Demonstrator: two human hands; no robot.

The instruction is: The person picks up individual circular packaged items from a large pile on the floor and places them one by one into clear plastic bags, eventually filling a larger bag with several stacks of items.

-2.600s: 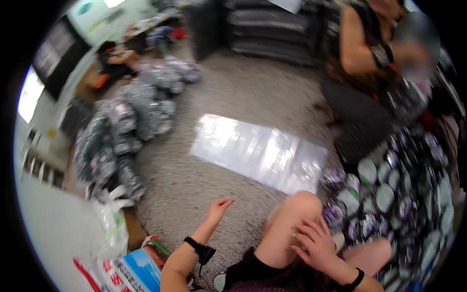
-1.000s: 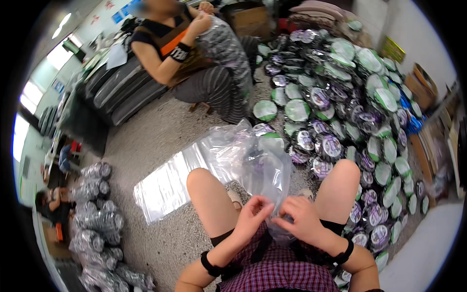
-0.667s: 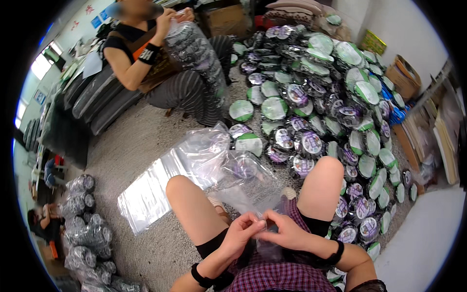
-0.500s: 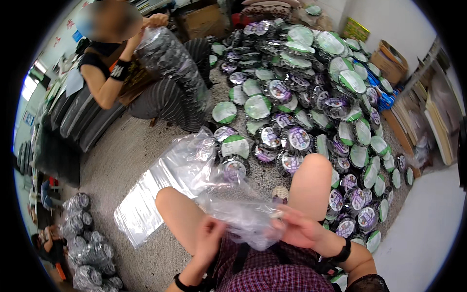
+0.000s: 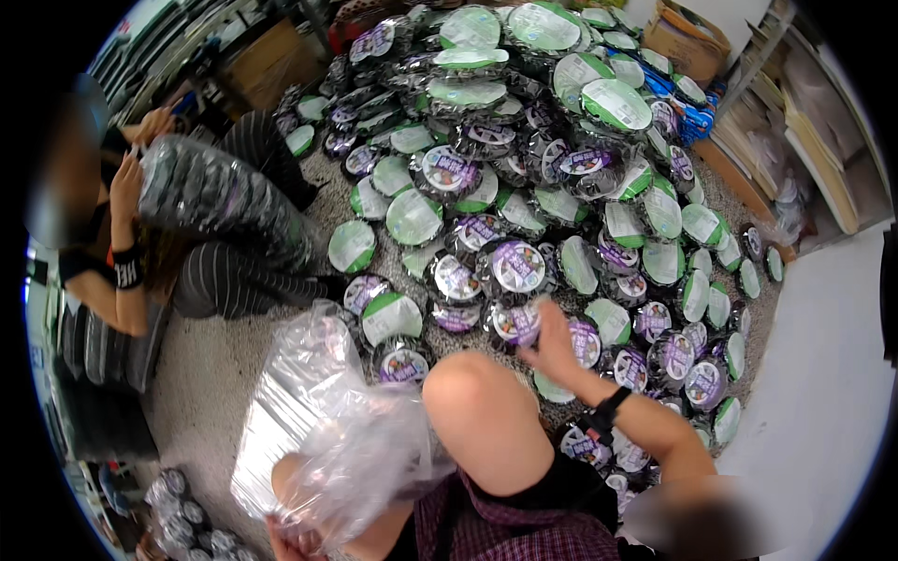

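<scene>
Clear plastic bag (image 5: 365,463), left of the raised knee (image 5: 477,397), is gripped by the closed left hand (image 5: 297,540); beyond the knee, rightward, the right hand (image 5: 557,348) curves at a purple-labelled pack (image 5: 511,323), its closure unclear; a hasty pull could send neighbouring packs (image 5: 517,267) sliding.

left hand (image 5: 297,539) cut by lower edge (fingers blurred)

Floor (image 5: 201,397), grey, speckled. Panel (image 5: 814,383), white, smooth, right side. Metal frame (image 5: 753,64), upper right; pale boards (image 5: 823,154) beside it, upright. Carton (image 5: 681,44), brown, near frame. Second carton (image 5: 271,61), brown, upper left. Padded stack (image 5: 110,348), dark, left edge.
</scene>
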